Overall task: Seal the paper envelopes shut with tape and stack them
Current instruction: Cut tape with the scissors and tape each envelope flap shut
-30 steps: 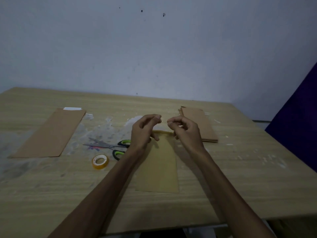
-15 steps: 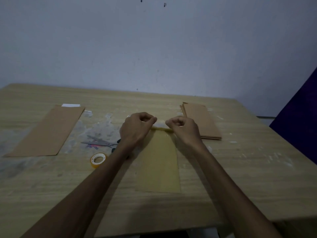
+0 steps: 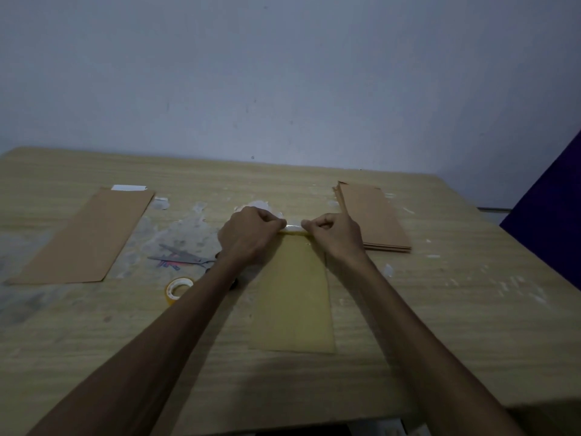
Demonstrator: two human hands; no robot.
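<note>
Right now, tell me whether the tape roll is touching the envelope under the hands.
Apart. The head view shows bare table between the tape roll and the envelope, with the left forearm crossing that gap.

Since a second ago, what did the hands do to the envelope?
Both hands came down: the left hand and right hand, raised with fingers arched before, now press a tape strip flat along the top edge of the envelope, fingers curled on its ends. The envelope, tape roll, scissors, single envelope at left and the stack stayed put.
</note>
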